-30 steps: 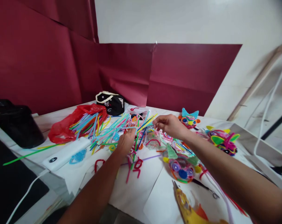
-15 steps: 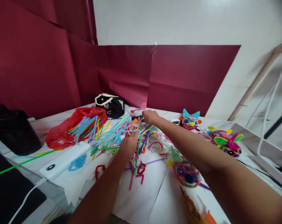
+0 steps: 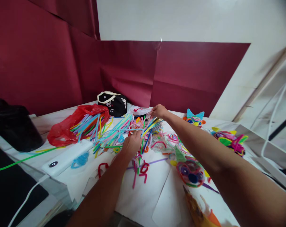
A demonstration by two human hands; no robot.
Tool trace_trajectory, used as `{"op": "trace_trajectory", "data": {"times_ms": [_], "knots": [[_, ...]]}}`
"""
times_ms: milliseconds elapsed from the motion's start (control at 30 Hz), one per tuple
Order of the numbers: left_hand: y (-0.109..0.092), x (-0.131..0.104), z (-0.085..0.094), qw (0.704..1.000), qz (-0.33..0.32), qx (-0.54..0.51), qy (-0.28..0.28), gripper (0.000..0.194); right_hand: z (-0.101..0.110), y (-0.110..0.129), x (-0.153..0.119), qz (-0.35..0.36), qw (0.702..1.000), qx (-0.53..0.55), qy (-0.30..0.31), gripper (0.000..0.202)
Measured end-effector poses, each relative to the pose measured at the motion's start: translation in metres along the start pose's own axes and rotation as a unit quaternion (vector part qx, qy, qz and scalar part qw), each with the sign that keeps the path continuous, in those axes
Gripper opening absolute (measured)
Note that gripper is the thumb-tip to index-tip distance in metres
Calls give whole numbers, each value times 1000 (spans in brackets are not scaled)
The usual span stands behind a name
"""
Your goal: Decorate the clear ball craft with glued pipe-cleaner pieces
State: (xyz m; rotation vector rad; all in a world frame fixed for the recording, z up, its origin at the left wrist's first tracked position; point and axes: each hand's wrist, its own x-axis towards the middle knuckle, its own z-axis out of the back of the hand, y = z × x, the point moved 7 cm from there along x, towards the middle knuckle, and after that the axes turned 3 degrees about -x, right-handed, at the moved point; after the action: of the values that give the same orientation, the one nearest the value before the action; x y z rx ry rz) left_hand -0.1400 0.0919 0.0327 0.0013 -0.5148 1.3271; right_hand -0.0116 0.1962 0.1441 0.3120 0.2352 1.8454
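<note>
My left hand (image 3: 132, 143) lies at the near edge of a loose pile of coloured pipe cleaners (image 3: 116, 132); its fingers are bent together over some of them, and what they hold is too small to make out. Farther back, my right hand (image 3: 159, 112) is pinched beside a white and red packet (image 3: 139, 110), above the pile's far end. Whatever is between its fingertips cannot be made out. Bent red and pink pieces (image 3: 144, 168) lie below my left hand. A round mask-like pipe-cleaner face (image 3: 191, 173) rests under my right forearm.
A red plastic bag (image 3: 62, 129) of pipe cleaners, a white power bank (image 3: 67, 157) with a cable, and a black bin (image 3: 14, 126) are at left. Behind stands a black pouch (image 3: 113, 104). More colourful figures (image 3: 231, 140) and scissors (image 3: 195, 205) are at right.
My right hand has moved slightly up and to the right, away from my left hand. The view has shifted a little. My left hand remains at the pile.
</note>
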Motion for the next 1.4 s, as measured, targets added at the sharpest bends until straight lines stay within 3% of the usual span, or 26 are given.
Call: {"op": "trace_trajectory", "data": {"times_ms": [267,533,600,767,867,1167,1400], "knots": [[17,7,-2,989,25,-145,-24,26,-7,-13,4,-14,999,53,-2,31],[33,11,-6,941,63,-329,-46,31,16,11,-36,9,991,-15,-131,34],[37,11,-7,926,74,-367,-55,33,5,20,-42,21,995,-17,-92,28],[44,12,-8,896,85,-425,-92,36,-41,35,-45,25,997,10,73,26],[46,12,-4,888,87,-436,-115,34,-61,39,-47,18,992,32,122,27],[44,12,2,868,75,-477,-116,30,-88,37,-42,-19,982,116,150,31],[49,13,-1,844,75,-516,-127,31,-90,29,-46,-39,972,163,162,31]]}}
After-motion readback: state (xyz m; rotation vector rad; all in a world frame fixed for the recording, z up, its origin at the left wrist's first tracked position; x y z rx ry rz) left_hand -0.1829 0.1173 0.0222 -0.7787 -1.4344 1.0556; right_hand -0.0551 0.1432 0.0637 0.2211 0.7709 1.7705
